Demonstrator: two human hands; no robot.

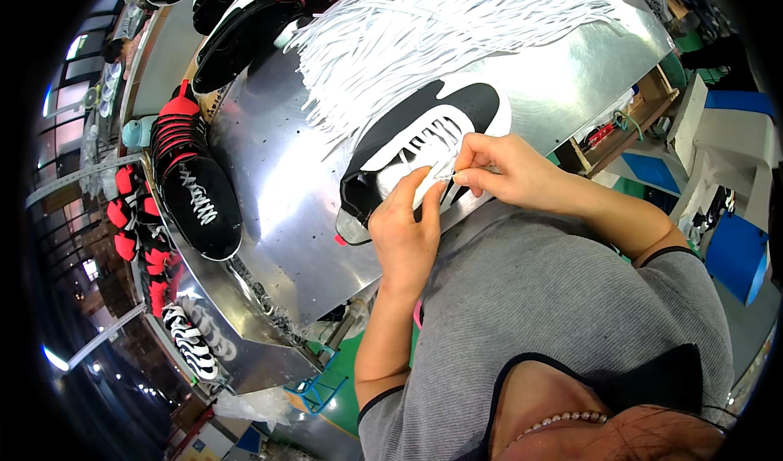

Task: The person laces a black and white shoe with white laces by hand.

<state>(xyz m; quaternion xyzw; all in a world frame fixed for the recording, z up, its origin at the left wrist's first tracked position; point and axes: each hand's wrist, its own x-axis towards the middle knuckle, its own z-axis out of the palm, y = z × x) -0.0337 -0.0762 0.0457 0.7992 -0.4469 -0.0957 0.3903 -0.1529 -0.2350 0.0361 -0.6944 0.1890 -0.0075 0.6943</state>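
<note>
A black, white and grey sneaker (383, 139) lies on its side on the metal table in front of me, its toe pointing to the upper right. White lace runs through part of its eyelets. My right hand (502, 167) pinches the end of a white shoelace (445, 175) between thumb and forefinger, beside the eyelet edge. Close by, my left hand (406, 223) curls its thumb and fingers about the white lacing edge near the shoe's opening, also at the lace. The exact grip of the left fingertips is partly hidden.
A large heap of white shoelaces (457, 33) covers the table's far side. The bare metal tabletop (277, 184) extends left. Black and red shoes (200, 204) stand along the left, with more black shoes (236, 41) at the far left. An open wooden drawer (632, 123) is at right.
</note>
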